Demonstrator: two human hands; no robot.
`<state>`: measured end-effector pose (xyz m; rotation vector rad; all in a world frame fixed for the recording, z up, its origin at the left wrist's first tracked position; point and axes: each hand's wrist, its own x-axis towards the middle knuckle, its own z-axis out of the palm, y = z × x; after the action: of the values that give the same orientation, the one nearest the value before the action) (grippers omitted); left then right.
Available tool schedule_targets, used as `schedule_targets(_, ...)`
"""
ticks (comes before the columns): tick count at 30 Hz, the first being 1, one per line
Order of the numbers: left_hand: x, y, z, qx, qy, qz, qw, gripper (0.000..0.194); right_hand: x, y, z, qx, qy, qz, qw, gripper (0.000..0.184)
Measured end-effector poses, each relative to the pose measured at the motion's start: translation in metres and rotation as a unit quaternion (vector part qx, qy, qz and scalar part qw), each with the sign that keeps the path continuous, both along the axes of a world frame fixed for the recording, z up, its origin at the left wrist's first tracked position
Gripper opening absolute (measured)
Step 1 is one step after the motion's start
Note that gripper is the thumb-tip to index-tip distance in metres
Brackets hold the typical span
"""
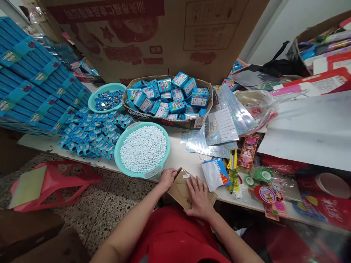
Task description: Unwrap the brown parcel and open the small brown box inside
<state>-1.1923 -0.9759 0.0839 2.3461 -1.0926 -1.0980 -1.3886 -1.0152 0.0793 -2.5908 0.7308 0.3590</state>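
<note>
A brown flat cardboard piece (179, 188) with a small white label lies at the table's front edge, just before my body. My left hand (168, 179) is closed on its upper left corner, fingertips pinched at the edge. Flat across its right part rests my right hand (200, 197), fingers outstretched and somewhat apart. Part of the cardboard is hidden under that hand. Left of it stands a turquoise basin (118, 160) full of small white candies (144, 148). A tissue pack (215, 173) lies close to my right hand.
Behind the basin, a carton (164, 123) holds small blue boxes. At left are a turquoise bowl (91, 104), blue packets (90, 133) and stacked blue cartons (35, 76). Shiny sheets (222, 126) and a yellow cutter (233, 160) lie right. A pink stool (60, 182) stands below.
</note>
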Motion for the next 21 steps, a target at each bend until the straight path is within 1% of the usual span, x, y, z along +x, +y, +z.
schedule_targets(4, -0.004, 0.001, 0.004, 0.004, -0.013, -0.049, 0.999, 0.030, 0.000, 0.000, 0.002, -0.001, 0.009, 0.001, 1.000, 0.109)
schedule_targets(7, -0.003, -0.003, 0.008, -0.008, -0.009, -0.093, 0.996, 0.043, 0.001, 0.000, 0.003, 0.001, 0.002, 0.010, 1.000, 0.106)
schedule_targets(9, 0.001, -0.009, 0.009, -0.033, 0.017, -0.144, 0.989, 0.054, 0.003, -0.002, 0.005, 0.011, 0.002, 0.024, 1.000, 0.104)
schedule_targets(10, 0.003, -0.013, 0.010, -0.045, 0.036, -0.175, 0.983, 0.055, 0.003, -0.005, 0.006, 0.019, 0.004, 0.031, 0.999, 0.103)
schedule_targets(11, 0.005, -0.018, 0.011, -0.055, 0.055, -0.203, 0.976, 0.054, 0.002, -0.007, 0.006, 0.027, 0.008, 0.037, 0.999, 0.103)
schedule_targets(13, 0.007, -0.026, 0.015, -0.063, 0.078, -0.241, 0.965, 0.042, -0.003, -0.011, 0.008, 0.041, 0.008, 0.050, 0.998, 0.101)
schedule_targets(15, 0.006, -0.028, 0.025, -0.063, 0.075, -0.247, 0.964, 0.030, -0.012, -0.010, 0.005, 0.060, -0.024, 0.057, 0.996, 0.100)
schedule_targets(16, 0.004, -0.025, 0.031, -0.061, 0.067, -0.245, 0.965, 0.025, -0.016, -0.007, 0.000, 0.076, -0.056, 0.055, 0.994, 0.099)
schedule_targets(17, 0.002, -0.019, 0.037, -0.058, 0.056, -0.239, 0.968, 0.020, -0.018, -0.002, -0.007, 0.098, -0.102, 0.034, 0.989, 0.096)
schedule_targets(18, 0.000, -0.012, 0.042, -0.054, 0.043, -0.229, 0.971, 0.015, -0.015, 0.004, -0.018, 0.118, -0.157, -0.027, 0.980, 0.088)
schedule_targets(19, -0.002, -0.003, 0.045, -0.049, 0.030, -0.215, 0.975, 0.012, -0.005, 0.011, -0.030, 0.132, -0.214, -0.120, 0.961, 0.082)
schedule_targets(20, -0.001, 0.007, 0.045, -0.044, 0.018, -0.197, 0.979, 0.010, 0.010, 0.019, -0.043, 0.135, -0.274, -0.236, 0.922, 0.085)
schedule_targets(21, 0.001, 0.017, 0.044, -0.047, 0.012, -0.170, 0.984, 0.013, 0.032, 0.028, -0.054, 0.147, -0.301, -0.257, 0.907, 0.095)
